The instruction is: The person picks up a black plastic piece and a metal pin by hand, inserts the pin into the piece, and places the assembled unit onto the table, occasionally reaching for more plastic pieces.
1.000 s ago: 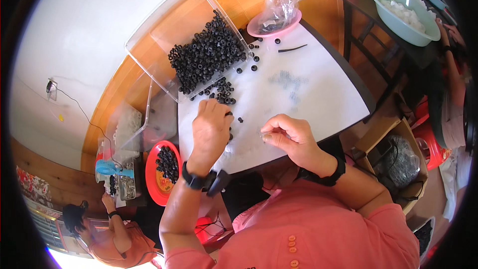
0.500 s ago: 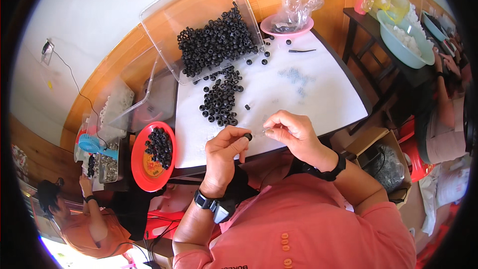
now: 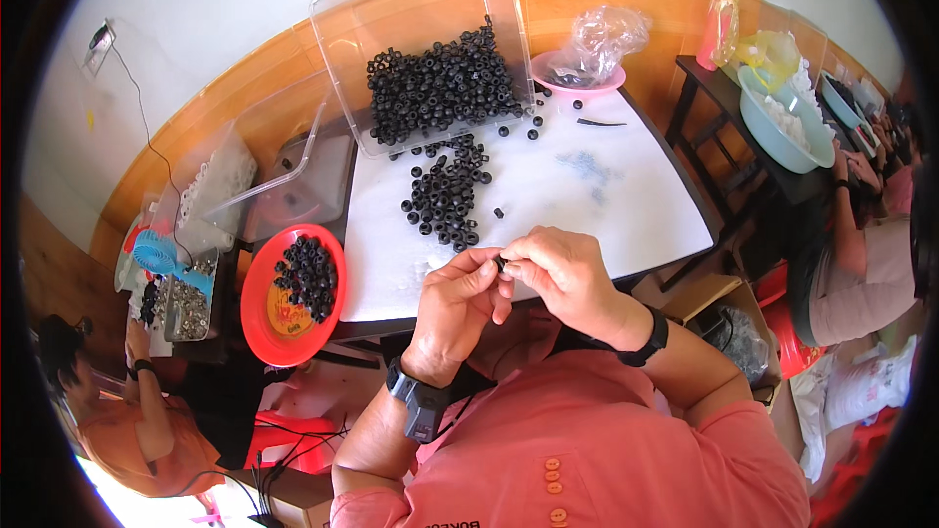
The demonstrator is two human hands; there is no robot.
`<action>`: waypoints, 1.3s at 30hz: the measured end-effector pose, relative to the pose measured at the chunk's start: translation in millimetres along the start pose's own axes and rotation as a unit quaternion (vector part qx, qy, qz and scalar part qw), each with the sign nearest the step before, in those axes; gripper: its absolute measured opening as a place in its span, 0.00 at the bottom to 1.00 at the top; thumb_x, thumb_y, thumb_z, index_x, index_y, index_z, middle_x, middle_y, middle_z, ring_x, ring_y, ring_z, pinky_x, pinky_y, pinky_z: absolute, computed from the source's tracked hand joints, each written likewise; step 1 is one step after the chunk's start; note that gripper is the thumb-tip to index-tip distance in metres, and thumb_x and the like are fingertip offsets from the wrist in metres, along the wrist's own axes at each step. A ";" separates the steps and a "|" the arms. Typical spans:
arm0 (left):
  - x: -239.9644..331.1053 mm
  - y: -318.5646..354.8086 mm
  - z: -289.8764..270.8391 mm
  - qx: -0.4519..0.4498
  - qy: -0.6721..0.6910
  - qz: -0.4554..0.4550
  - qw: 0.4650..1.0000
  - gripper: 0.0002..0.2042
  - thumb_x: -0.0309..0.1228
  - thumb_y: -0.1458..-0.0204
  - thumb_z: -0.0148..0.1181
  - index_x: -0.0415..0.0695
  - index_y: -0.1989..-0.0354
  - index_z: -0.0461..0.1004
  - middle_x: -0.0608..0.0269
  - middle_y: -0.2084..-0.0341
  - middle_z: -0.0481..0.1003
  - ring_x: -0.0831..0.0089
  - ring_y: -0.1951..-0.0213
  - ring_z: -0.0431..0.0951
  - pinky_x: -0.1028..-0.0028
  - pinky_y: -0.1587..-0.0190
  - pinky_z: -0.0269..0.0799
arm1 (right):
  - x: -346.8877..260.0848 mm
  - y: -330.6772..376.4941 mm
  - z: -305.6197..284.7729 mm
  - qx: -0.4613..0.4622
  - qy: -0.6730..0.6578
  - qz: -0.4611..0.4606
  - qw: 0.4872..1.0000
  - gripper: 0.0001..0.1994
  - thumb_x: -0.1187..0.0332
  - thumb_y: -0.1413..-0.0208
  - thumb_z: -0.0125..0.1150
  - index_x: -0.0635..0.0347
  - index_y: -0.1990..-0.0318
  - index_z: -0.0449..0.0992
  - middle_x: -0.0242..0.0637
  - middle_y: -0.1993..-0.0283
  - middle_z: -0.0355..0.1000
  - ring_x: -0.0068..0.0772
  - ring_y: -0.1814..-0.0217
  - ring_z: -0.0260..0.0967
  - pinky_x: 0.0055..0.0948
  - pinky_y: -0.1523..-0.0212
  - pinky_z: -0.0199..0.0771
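My left hand (image 3: 452, 305) pinches a small round black plastic part (image 3: 501, 262) between thumb and fingertips, just past the table's near edge. My right hand (image 3: 565, 272) meets it there, its thumb and forefinger pressed together at the part; whatever they grip is too small to make out. Beyond my hands, a loose pile of the same black parts (image 3: 445, 198) lies on the white tabletop (image 3: 558, 215). One single black part (image 3: 499, 213) sits apart from the pile. Small pale-blue translucent pieces (image 3: 587, 168) are scattered farther right.
A tilted clear bin (image 3: 337, 68) full of black parts stands at the back. To the left is a red plate (image 3: 256, 284) with more parts; a pink bowl (image 3: 597, 88) with a plastic bag and a thin dark tool (image 3: 602, 122) lie back right. Other people work at both sides.
My right hand has moved left, bringing its fingertips from a small gap to the black part in my left hand. A tiny clear piece seen at the right fingertips is now hidden.
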State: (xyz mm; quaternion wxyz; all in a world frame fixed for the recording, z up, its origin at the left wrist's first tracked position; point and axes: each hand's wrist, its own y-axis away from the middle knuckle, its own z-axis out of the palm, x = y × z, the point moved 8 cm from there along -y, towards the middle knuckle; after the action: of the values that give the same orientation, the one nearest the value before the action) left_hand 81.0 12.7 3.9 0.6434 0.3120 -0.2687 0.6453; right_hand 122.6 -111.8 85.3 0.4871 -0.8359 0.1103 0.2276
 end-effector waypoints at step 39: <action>9.3 3.2 -33.5 -0.044 0.130 0.041 0.990 0.14 0.33 0.38 0.58 0.35 0.52 0.73 0.58 0.63 0.72 0.69 0.64 0.72 0.75 0.69 0.65 | 92.9 -44.1 44.7 -0.233 0.297 0.076 0.923 0.07 0.74 0.51 0.59 0.54 0.64 0.80 0.39 0.63 0.78 0.47 0.60 0.76 0.43 0.61 0.74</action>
State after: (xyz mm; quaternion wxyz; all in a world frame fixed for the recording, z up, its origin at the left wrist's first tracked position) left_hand 76.1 43.9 -11.0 0.6587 0.1855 -0.2230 0.6943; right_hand 209.3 -47.6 54.8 0.2045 -0.9441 0.2574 0.0242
